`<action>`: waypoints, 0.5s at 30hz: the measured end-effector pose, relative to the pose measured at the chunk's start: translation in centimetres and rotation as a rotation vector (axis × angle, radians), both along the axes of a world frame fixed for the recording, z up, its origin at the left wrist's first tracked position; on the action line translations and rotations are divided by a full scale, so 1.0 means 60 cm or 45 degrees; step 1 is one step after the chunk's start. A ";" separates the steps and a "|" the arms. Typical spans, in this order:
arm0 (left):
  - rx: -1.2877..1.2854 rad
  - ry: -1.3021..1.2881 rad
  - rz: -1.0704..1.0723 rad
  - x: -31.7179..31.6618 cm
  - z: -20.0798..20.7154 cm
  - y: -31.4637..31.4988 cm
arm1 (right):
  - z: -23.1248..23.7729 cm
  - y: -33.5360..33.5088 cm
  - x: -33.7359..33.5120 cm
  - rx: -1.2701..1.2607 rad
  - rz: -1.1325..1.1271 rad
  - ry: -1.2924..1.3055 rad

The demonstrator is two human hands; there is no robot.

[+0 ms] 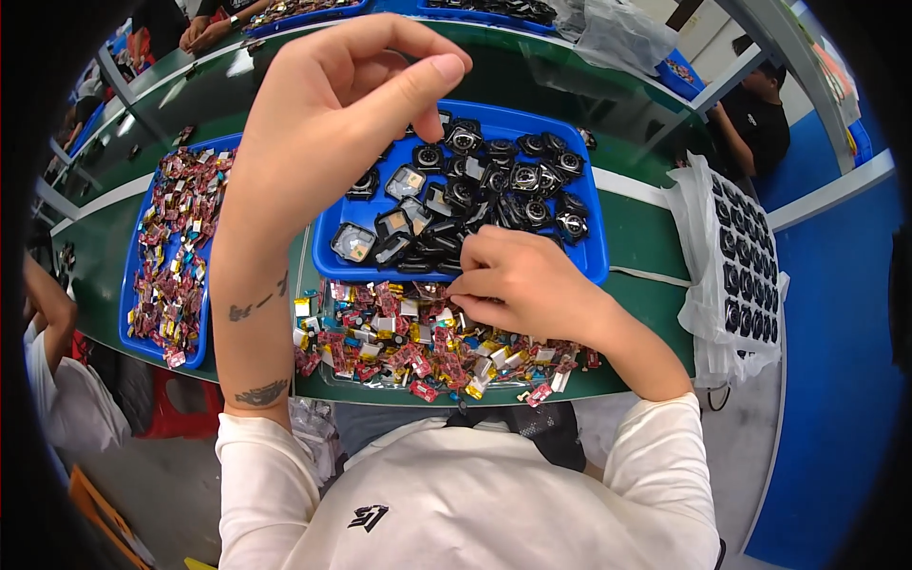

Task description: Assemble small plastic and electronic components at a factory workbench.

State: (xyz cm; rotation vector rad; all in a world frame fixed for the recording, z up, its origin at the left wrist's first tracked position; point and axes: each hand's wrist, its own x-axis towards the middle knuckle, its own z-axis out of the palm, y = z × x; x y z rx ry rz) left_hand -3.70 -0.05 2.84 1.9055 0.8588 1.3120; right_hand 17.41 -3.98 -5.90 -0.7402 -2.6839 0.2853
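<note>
My left hand (351,100) is raised above the left side of a blue tray (604,256). Its fingers curl in, thumb tip against the index finger; anything between them is hidden. In the tray lie several black watch cases (463,195), some with round backs up, some opened with grey insides (353,242). My right hand (518,285) is at the tray's near edge, its bent fingers close together and touching a heap of small red circuit boards with white and yellow parts (408,332). Whatever those fingertips grip cannot be made out.
A second blue tray (204,313) of similar red boards lies to the left. At right, a tray of black watch cases in rows (746,256) sits in white wrapping (698,323). Other people sit around the green table (646,275); a metal frame (750,85) stands at the far right.
</note>
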 end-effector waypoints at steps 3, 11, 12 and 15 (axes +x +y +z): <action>-0.029 -0.026 -0.133 0.006 -0.004 0.000 | 0.016 0.017 0.009 -0.184 -0.015 0.442; -0.231 0.184 -0.223 0.020 0.006 -0.006 | 0.109 0.036 0.028 -0.728 -0.254 0.989; -0.217 0.183 -0.228 0.026 0.007 -0.003 | 0.116 0.035 0.028 -0.817 -0.282 1.054; -0.234 0.170 -0.214 0.035 0.005 -0.005 | 0.109 0.035 0.020 -0.882 -0.236 1.204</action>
